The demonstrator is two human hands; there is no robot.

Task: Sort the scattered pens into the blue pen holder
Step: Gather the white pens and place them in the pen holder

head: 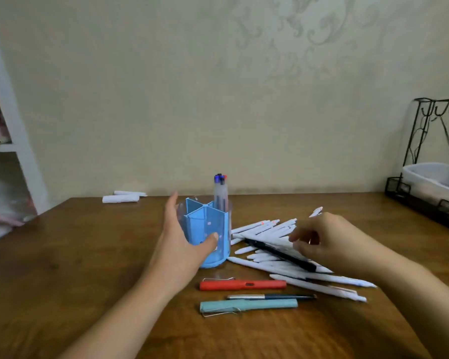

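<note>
Head view: holder (205, 222) in left hand (180, 246), pens (266, 230) beneath right hand (331, 240)

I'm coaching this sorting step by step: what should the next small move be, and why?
Probably pinch the black pen with the fingers of the right hand and lift it: it lies on top of the white pens at their tips, while the left hand holds the blue pen holder steady.

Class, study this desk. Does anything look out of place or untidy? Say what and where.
Yes. White pens lie in a crisscross heap right of the blue pen holder, a black pen slanting across them. A red pen, a slim dark pen and a teal pen lie loose in front.
</note>
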